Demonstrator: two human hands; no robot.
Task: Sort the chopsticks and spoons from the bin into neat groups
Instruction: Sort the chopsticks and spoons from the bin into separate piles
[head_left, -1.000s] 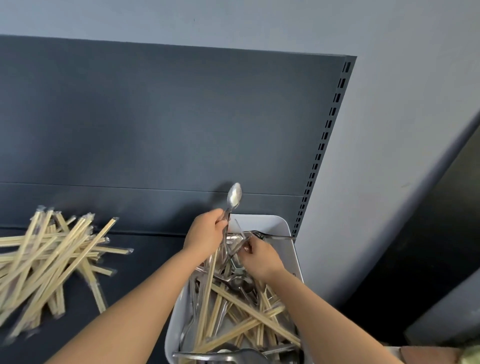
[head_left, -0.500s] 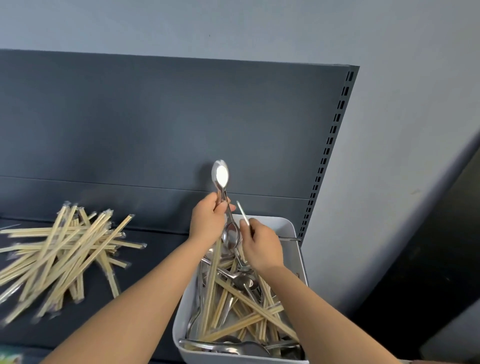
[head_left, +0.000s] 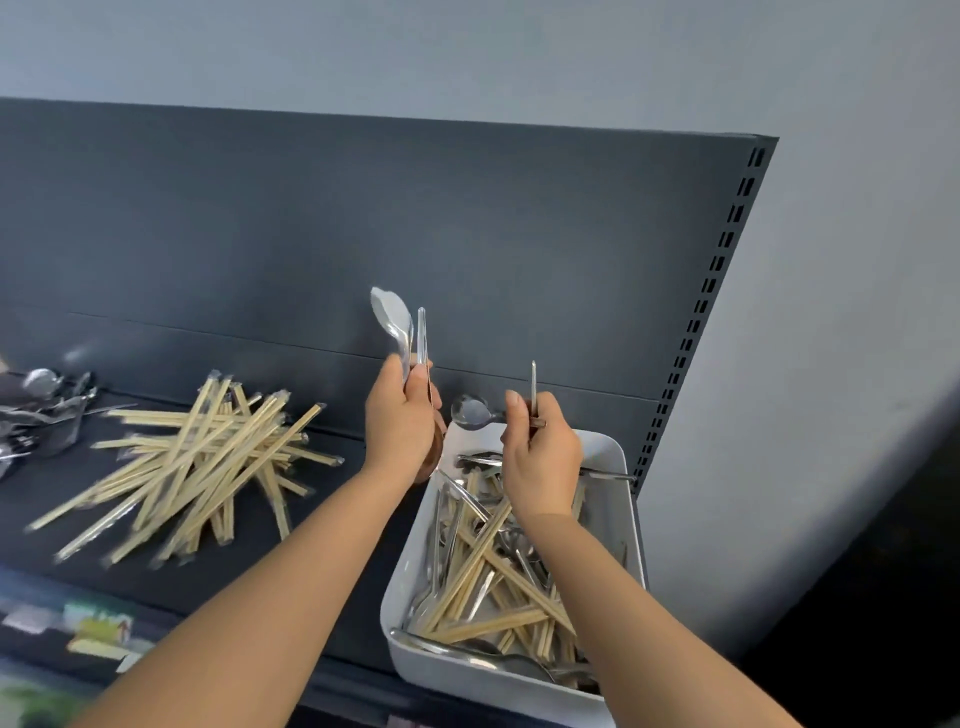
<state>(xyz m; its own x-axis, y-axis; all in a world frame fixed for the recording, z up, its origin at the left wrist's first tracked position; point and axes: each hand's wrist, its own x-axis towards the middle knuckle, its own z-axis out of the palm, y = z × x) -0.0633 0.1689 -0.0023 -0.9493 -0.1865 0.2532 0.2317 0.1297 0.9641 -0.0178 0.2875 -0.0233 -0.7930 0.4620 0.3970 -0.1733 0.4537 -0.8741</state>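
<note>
A white bin (head_left: 613, 457) stands on the dark shelf at the right, holding tangled wrapped chopsticks (head_left: 483, 566) and metal spoons. My left hand (head_left: 400, 421) is raised left of the bin's far corner, shut on a bunch of spoons (head_left: 395, 322) that stick up from the fist. Over the bin's far end, my right hand (head_left: 540, 462) grips a single spoon (head_left: 470, 410) with its bowl pointing left, and a thin metal handle stands up from the fingers. A loose pile of wrapped chopsticks (head_left: 202, 457) lies on the shelf at the left, with a pile of spoons (head_left: 41, 405) beyond it at the far left.
The dark shelf back panel (head_left: 363, 234) rises right behind the piles and the bin. Its slotted upright (head_left: 701, 312) runs down to the bin's far right corner. Blurred packages (head_left: 98, 634) show below the shelf's front edge at the lower left.
My left hand has lifted the spoons up and to the left, away from the bin. My right hand has pulled a spoon up out of the bin. The view has swung left, showing the spoon pile.
</note>
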